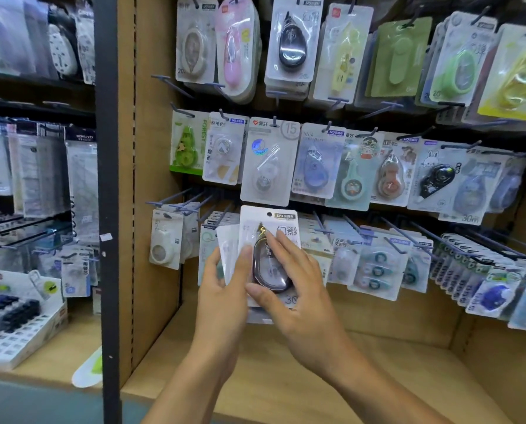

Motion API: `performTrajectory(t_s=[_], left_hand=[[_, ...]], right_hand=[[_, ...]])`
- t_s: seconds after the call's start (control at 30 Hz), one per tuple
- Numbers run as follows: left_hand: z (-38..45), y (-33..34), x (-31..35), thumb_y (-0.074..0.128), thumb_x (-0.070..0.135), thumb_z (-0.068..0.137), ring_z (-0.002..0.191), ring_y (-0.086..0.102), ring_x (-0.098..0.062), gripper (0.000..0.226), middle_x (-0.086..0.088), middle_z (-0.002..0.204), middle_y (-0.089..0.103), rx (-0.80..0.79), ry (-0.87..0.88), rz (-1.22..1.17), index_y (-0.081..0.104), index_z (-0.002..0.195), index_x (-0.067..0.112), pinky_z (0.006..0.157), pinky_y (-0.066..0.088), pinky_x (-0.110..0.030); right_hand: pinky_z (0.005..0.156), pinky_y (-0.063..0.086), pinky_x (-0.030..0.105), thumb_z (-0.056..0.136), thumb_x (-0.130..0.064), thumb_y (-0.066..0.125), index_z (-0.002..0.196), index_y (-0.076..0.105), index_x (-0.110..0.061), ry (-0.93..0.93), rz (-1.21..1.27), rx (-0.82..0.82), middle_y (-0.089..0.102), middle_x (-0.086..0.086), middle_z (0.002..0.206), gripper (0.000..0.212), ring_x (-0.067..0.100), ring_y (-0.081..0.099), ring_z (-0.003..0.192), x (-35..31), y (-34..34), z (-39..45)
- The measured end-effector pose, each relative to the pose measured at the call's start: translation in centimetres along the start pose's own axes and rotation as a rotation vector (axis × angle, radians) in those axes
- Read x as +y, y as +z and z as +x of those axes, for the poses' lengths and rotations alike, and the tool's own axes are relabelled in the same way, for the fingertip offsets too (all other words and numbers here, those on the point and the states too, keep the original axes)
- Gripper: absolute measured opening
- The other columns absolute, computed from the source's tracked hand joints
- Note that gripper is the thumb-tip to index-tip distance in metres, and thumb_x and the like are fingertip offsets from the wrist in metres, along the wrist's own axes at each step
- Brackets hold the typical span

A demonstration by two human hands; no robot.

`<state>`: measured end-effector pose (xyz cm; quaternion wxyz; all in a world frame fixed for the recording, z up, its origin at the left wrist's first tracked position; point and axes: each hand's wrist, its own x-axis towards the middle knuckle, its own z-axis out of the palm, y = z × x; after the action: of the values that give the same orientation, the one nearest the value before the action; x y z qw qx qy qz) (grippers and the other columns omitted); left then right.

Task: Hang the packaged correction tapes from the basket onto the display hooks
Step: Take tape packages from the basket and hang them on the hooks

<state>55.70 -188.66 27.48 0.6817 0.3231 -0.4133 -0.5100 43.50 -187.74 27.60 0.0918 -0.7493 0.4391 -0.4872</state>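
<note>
Left hand [225, 289] gripping stacked packs [269, 237]; right hand [298, 280] pinching front pack, hole kept topmost for hook [222, 214].

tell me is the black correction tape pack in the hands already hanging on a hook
No: the black correction tape pack sits between the left hand and right hand, its hang hole free.

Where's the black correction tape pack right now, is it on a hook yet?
Not hung: in the head view the black correction tape pack sits centre frame, held between the left hand and right hand, below the clear "15" pack.
</note>
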Motion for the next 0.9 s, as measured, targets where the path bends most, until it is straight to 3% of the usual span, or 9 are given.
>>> performTrajectory(t_s=[0.07,0.2,0.43,0.63,0.73,0.83,0.9], left_hand=[[0.1,0.0,-0.2,0.069,0.071,0.073,0.114,0.071,-0.009,0.069,0.019,0.116,0.076,0.019,-0.033,-0.013,0.059,0.135,0.042,0.105,0.054,-0.046],[0.5,-0.1,-1.2,0.075,0.030,0.092,0.110,0.075,-0.021,0.037,0.008,0.113,0.079,-0.003,-0.058,0.023,0.062,0.125,0.044,0.102,0.055,-0.056],[0.6,0.4,-1.8,0.079,0.018,0.088,0.105,0.076,-0.018,0.046,0.005,0.111,0.080,-0.051,-0.063,0.063,0.064,0.127,0.035,0.102,0.056,-0.052],[0.4,1.1,-1.3,0.079,0.020,0.085,0.097,0.078,-0.018,0.042,0.008,0.102,0.081,-0.123,-0.092,0.048,0.063,0.115,0.045,0.094,0.059,-0.051],[0.0,1.8,-1.2,0.080,0.020,0.082,0.093,0.078,-0.015,0.048,0.008,0.101,0.081,-0.156,-0.096,0.057,0.061,0.119,0.043,0.090,0.059,-0.043],[-0.1,2.2,-1.3,0.099,0.027,0.062,0.101,0.077,-0.019,0.078,0.004,0.108,0.081,-0.192,-0.120,0.068,0.060,0.129,0.038,0.100,0.055,-0.049],[0.0,2.4,-1.3,0.100,0.030,0.060,0.104,0.077,-0.020,0.082,0.003,0.111,0.080,-0.205,-0.131,0.062,0.060,0.131,0.038,0.103,0.053,-0.051]], right_hand=[[0.116,0.022,0.011,0.089,-0.035,0.074,0.143,0.045,-0.046,-0.011,0.023,0.080,0.034,-0.031,0.151,0.062,-0.010,0.024,0.144,0.3,-0.2,0.2],[0.104,0.029,0.002,0.080,-0.029,0.084,0.134,0.063,-0.033,0.051,0.045,0.209,0.048,-0.028,0.140,0.058,-0.015,0.039,0.132,1.3,-0.8,0.5],[0.112,0.022,0.009,0.089,-0.032,0.074,0.137,0.056,-0.042,0.024,-0.141,0.301,0.042,-0.033,0.145,0.052,-0.009,0.030,0.139,2.4,-2.4,0.8],[0.121,0.022,0.027,0.096,-0.029,0.066,0.147,0.047,-0.027,-0.084,-0.318,0.533,0.033,-0.014,0.157,0.054,-0.001,0.021,0.146,4.7,-8.7,7.2],[0.124,0.023,0.038,0.100,-0.034,0.060,0.150,0.041,-0.027,-0.005,-0.396,0.527,0.028,-0.010,0.162,0.054,0.010,0.017,0.152,6.1,-11.6,10.5],[0.121,0.025,0.038,0.102,-0.038,0.054,0.155,0.033,-0.031,0.074,-0.497,0.459,0.020,-0.012,0.165,0.057,0.013,0.011,0.154,6.8,-12.8,11.6],[0.119,0.026,0.036,0.103,-0.040,0.053,0.155,0.032,-0.032,0.075,-0.540,0.440,0.018,-0.012,0.165,0.057,0.013,0.010,0.154,7.0,-12.9,11.7]])
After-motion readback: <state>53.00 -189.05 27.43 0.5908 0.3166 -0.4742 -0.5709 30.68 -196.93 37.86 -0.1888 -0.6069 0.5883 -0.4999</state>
